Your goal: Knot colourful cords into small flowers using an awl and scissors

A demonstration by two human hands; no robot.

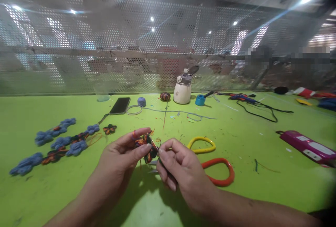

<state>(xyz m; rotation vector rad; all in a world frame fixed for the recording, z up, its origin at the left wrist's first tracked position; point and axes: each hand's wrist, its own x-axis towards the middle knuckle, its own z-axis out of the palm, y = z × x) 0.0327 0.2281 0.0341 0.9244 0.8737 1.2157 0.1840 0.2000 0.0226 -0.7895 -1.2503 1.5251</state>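
A: What is being held?
B: One multicoloured crochet piece is being pinched above the table by the nearly closed left hand; one thin metal tool, mostly hidden, is being gripped by the curled right hand.
A: What else is being counted?
B: Two yarn balls, and one pair of scissors, whose blades are being partly covered by the right hand

Craft workshop (yarnwork, scissors)
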